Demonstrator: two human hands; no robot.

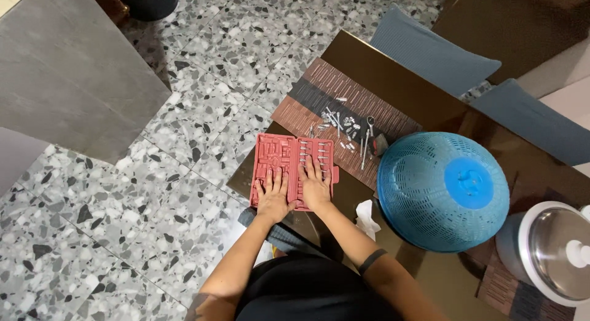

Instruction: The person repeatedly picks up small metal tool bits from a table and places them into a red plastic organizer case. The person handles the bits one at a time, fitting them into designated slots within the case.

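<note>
Down on the dark brown table (393, 81) lay an opened red plastic tool case (294, 169), and both hands rested flat upon it. The left hand (272, 197) lay palm down on the case's left half, fingers spread and straight, gripping nothing; the right hand (316, 189) lay the same way on the right half, open and flat, its fingertips reaching toward a row of small metal bits seated in the case's moulded slots. The case sat at the table's near corner, its left half close to the table edge above the speckled terrazzo floor (184, 112). Just beyond the case, a striped brown and dark placemat (344, 93) carried a loose scatter of metal bits and sockets (344, 123), with a small ratchet handle (367, 139) among them. To the right of the case stood a large blue mesh food cover (442, 189) with a solid blue knob on top, and between cover and case lay a crumpled white tissue (367, 217). Farther right of the case, past the cover, stood a white cooker with a steel lid (556, 250). Blue chair cushions (430, 50) showed beyond the table.
</note>
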